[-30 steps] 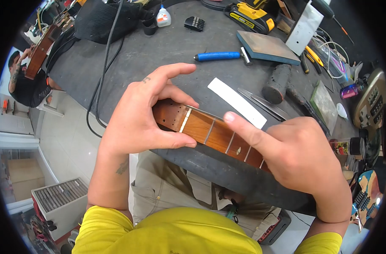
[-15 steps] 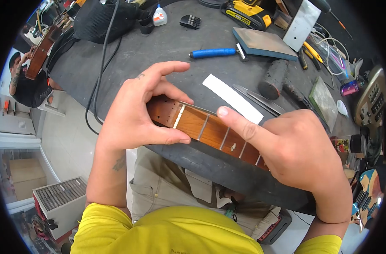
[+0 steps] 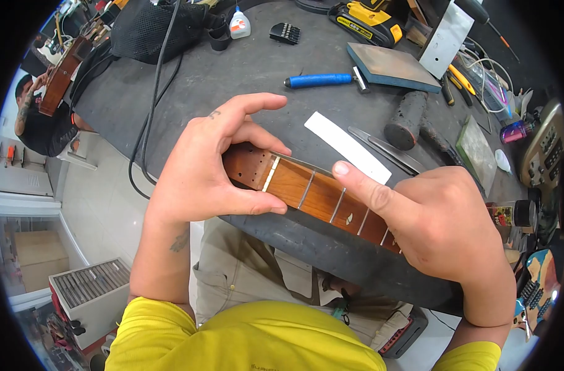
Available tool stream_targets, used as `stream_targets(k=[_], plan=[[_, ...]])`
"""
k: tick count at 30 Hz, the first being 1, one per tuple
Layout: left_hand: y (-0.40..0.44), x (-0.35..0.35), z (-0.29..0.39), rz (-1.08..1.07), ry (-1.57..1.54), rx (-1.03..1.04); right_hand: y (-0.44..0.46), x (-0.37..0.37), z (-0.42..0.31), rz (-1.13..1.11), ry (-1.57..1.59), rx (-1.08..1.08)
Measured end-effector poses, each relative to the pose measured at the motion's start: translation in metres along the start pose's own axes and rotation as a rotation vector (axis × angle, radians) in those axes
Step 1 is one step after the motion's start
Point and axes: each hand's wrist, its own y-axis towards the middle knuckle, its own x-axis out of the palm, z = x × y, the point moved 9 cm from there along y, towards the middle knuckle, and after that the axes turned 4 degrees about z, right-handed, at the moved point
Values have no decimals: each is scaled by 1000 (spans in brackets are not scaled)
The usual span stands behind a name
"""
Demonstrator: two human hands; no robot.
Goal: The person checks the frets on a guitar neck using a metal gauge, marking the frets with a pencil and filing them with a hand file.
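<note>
A wooden guitar neck (image 3: 316,195) with metal frets, a pale nut and a leaf-shaped inlay lies slantwise at the bench's near edge. My left hand (image 3: 201,161) grips it around the nut, thumb on the near side and fingers on the far side, the index finger raised clear. Over the neck's right part is my right hand (image 3: 433,213), its index finger stretched out along the far edge and the other fingers curled; what they hold, if anything, is hidden. Just beyond the neck lie a white strip (image 3: 347,147) and metal tweezers (image 3: 387,150).
On the dark bench (image 3: 232,71) are a blue-handled hammer (image 3: 322,80), a flat block (image 3: 393,66), a black cylinder (image 3: 405,120), a glue bottle (image 3: 239,25) and a yellow power tool (image 3: 365,23). A cable crosses at left. Another person (image 3: 44,117) sits at far left.
Since half a second ago, the bench view has shifted slightly right in the frame. My left hand keeps its grip on the neck; my right index fingertip has moved slightly right along its far edge.
</note>
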Motion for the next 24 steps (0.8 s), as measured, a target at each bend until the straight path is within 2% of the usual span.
stream_targets(k=[7,9,15,22,24], plan=[[1,1,1,9,-32,31,2,-3,1,90,-21,5],[-1,0,0,8,7,-16,9,5,-4,45,-16,-4],[0,-1,1,21,23,40,11,9,-5,35,-52,-11],[0,-1,0,14,1,-6,8,8,-7,48,-15,-1],[-1,0,-2,2,10,-9,5,7,-6,-9,-41,26]])
